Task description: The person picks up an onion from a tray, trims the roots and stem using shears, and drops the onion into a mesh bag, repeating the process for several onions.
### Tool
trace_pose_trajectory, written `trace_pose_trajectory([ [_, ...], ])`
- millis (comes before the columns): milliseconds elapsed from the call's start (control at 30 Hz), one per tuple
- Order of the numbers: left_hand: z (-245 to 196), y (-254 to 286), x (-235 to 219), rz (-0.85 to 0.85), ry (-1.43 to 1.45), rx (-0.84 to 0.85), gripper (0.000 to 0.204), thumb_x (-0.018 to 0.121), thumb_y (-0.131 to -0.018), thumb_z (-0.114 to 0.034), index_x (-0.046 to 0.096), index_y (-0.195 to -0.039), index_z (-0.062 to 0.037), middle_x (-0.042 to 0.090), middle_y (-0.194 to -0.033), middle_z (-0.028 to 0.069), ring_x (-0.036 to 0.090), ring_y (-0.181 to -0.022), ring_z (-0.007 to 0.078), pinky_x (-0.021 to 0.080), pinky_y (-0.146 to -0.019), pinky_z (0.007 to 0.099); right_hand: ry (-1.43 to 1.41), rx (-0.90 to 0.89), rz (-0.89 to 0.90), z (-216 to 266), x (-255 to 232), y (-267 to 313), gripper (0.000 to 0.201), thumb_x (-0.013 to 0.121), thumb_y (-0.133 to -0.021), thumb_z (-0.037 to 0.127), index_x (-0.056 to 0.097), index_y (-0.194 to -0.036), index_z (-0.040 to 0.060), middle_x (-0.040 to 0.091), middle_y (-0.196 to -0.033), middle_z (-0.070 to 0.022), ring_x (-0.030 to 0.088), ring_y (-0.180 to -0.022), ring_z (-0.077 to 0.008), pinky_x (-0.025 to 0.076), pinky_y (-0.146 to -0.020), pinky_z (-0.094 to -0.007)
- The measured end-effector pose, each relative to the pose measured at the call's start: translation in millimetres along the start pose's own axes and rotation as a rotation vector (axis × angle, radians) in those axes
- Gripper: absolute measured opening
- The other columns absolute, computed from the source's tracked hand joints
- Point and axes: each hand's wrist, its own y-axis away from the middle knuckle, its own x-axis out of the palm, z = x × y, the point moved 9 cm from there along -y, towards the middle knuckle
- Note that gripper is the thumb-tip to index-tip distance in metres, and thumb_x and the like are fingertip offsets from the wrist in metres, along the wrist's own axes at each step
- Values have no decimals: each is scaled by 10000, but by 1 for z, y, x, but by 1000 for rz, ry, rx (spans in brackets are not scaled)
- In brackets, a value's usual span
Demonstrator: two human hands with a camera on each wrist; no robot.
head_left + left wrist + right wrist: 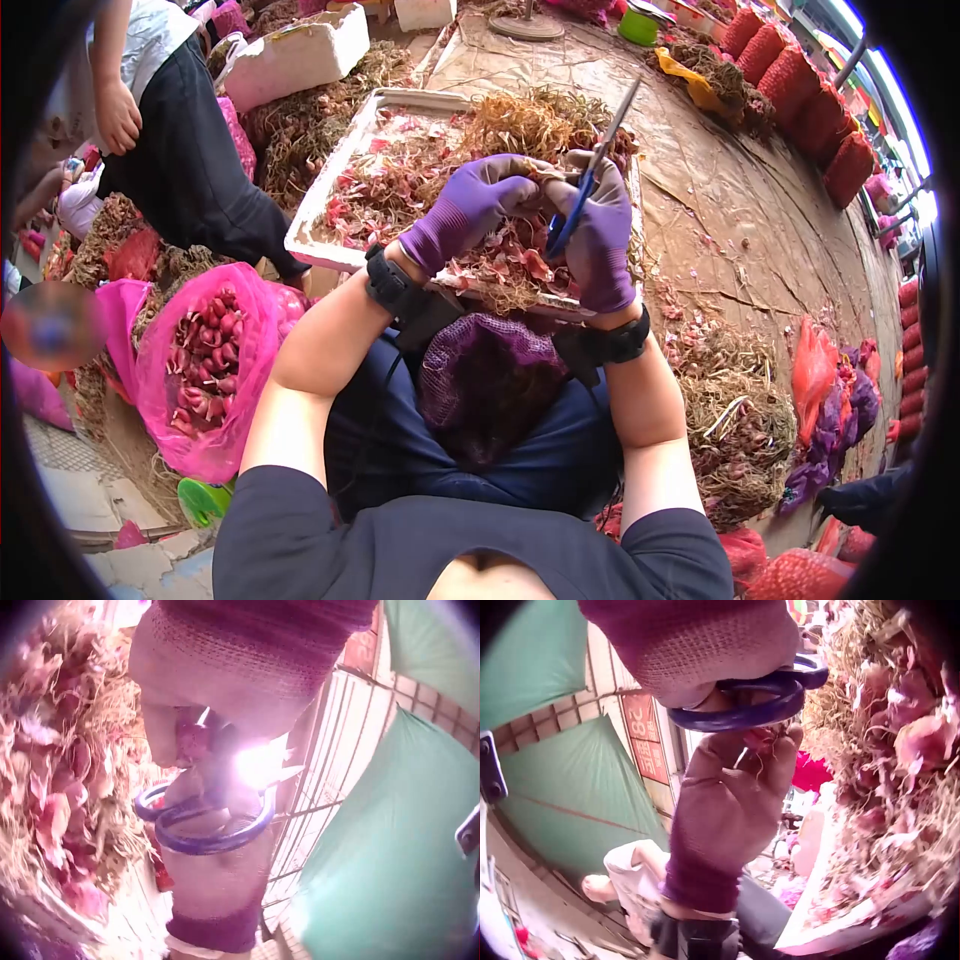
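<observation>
Both hands wear purple gloves with pale palms and meet above a white foam tray (325, 205) heaped with dry stalks and red peelings. My right hand (605, 240) grips scissors (572, 222) with blue handles, their blades pointing up and away in the head view. Between the fingertips of my left hand (465, 215), a small reddish shallot (759, 739) with thin trailing roots is pinched; the scissors' handle loops (739, 712) are close by it. In the left wrist view, glare covers part of the blades, and the shallot (193, 742) is partly hidden by fingers.
A pink bag (260, 350) of trimmed red shallots (205, 360) stands at the left. Between the legs lies a purple mesh bag (465, 370). Stalks are piled (735, 420) at the right, near stacked red sacks (800, 90). Another person (190, 130) is at the upper left.
</observation>
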Motion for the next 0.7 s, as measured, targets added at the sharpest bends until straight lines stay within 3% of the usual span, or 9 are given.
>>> trace_pose_trajectory([
  [33, -1, 0, 5, 24, 120, 21, 291, 490, -952, -85, 568, -1212, 23, 636, -1126, 122, 648, -994, 214, 524, -935, 334, -40, 54, 18, -4, -3, -2, 376, 651, -815, -32, 479, -1149, -31, 619, -863, -94, 653, -743, -147, 551, -660, -252],
  [133, 8, -4, 3, 80, 321, 57, 296, 481, -961, -81, 552, -1229, 22, 617, -1155, 132, 624, -1047, 212, 503, -972, 388, -167, 159, 27, 5, 2, 5, 381, 646, -823, -27, 481, -1166, -30, 621, -866, -92, 647, -765, -146, 542, -678, -255],
  [167, 4, -3, 5, 140, 362, 109, 296, 468, -968, -80, 549, -1237, 15, 599, -1176, 136, 597, -1099, 228, 478, -999, 444, -87, 42, 172, -16, -18, -6, 392, 627, -835, -31, 460, -1190, -33, 625, -881, -101, 648, -800, -157, 538, -684, -265],
  [267, 6, -5, 5, 222, 453, 142, 302, 476, -970, -104, 548, -1243, 4, 598, -1172, 124, 587, -1108, 230, 463, -1013, 467, 150, -75, 252, -8, -19, 0, 403, 618, -842, -36, 439, -1203, -30, 626, -891, -102, 647, -828, -160, 530, -677, -262],
  [333, 2, -6, 8, 242, 452, 158, 319, 486, -971, -116, 530, -1265, -2, 600, -1164, 118, 603, -1076, 214, 482, -992, 424, 317, -133, 132, 0, -13, 2, 393, 616, -848, -25, 443, -1201, -22, 628, -891, -100, 652, -802, -165, 533, -677, -267],
  [400, 4, -8, 6, 150, 174, 7, 347, 502, -983, -178, 510, -1290, -17, 607, -1149, 95, 614, -1043, 174, 506, -942, 357, -223, 176, 55, -8, -7, 2, 370, 622, -851, -20, 469, -1188, -19, 633, -899, -102, 652, -775, -156, 541, -677, -266],
  [467, 1, -7, 6, 117, -212, 87, 401, 484, -1008, -325, 526, -1272, -26, 653, -1051, 65, 656, -909, 142, 549, -793, 297, -122, 110, 72, -9, -5, 2, 367, 630, -853, -15, 475, -1186, -19, 638, -908, -102, 655, -758, -152, 549, -667, -259],
  [533, 15, -8, -6, 52, -219, -35, 384, 482, -1010, -339, 577, -1189, -13, 674, -987, 66, 671, -861, 149, 562, -756, 299, -73, 47, 45, -8, -3, 3, 370, 632, -853, -21, 472, -1187, -18, 644, -928, -103, 657, -767, -143, 549, -658, -245],
  [700, 18, -7, -16, -53, -42, -6, 383, 494, -1002, -364, 620, -1083, -11, 683, -946, 61, 673, -856, 145, 570, -751, 308, -6, 62, 58, -13, -1, 2, 380, 669, -848, 13, 493, -1184, -14, 638, -926, -90, 660, -785, -142, 538, -659, -221],
])
